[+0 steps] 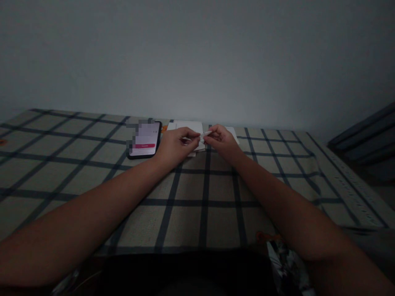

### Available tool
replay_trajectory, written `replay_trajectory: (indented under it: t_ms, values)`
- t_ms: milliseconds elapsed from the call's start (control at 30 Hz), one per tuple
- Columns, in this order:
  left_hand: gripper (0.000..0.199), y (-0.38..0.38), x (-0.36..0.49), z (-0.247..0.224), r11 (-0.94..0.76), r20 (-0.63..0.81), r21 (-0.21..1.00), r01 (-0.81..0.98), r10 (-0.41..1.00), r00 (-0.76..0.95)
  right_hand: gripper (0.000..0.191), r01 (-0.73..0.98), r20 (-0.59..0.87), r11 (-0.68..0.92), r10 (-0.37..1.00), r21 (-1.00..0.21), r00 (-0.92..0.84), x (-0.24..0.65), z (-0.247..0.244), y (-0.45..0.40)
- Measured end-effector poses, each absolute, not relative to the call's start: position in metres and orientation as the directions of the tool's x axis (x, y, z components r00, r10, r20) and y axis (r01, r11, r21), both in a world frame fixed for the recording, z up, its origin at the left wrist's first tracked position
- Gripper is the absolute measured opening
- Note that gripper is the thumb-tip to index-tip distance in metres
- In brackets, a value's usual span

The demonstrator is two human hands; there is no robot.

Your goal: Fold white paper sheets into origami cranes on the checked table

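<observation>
Between my two hands is a small white piece (206, 134) that looks like folded paper; its exact kind is too small to make out. My left hand (182, 142) is closed in a pinch at the piece's left side. From the right, my right hand (220, 137) pinches its other end between thumb and fingers. Beneath and behind the left hand lie flat white boxes or sheets (188, 126), partly covered by the fingers. Another white flat item (231, 131) shows behind the right hand.
A phone (145, 139) with a lit screen lies left of my left hand. The checked cloth (191, 185) covers the surface up to a pale wall (197, 61). A dark slatted object (367, 139) stands at the right. Some shiny crumpled material (286, 267) is near my right forearm.
</observation>
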State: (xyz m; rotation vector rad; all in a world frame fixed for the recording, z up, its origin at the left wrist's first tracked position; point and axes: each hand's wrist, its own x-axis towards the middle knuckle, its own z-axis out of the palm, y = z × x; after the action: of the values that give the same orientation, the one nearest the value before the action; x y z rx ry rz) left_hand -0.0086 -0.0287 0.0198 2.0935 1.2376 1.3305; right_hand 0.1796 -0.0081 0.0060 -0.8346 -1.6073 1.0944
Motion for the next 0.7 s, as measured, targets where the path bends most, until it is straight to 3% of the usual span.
replay_trajectory:
  t_ms: [167,367,700]
  values:
    - [0.023,-0.0285,-0.0098,0.0194,-0.598,0.563,0.627,0.500,0.791,0.240,0.031,0.047,0.332,0.368,0.881,-0.929,-0.338,0.1811,0.0059,-0.0088]
    - [0.033,-0.0239,-0.0091,0.0157,-0.618,0.534,0.646,0.447,0.785,0.314,0.028,0.129,0.377,0.434,0.870,-0.892,-0.318,0.1827,0.0068,-0.0110]
    - [0.033,-0.0231,-0.0102,0.0134,-0.593,0.532,0.670,0.447,0.803,0.268,0.025,0.235,0.447,0.510,0.851,-0.827,-0.275,0.1823,0.0042,-0.0129]
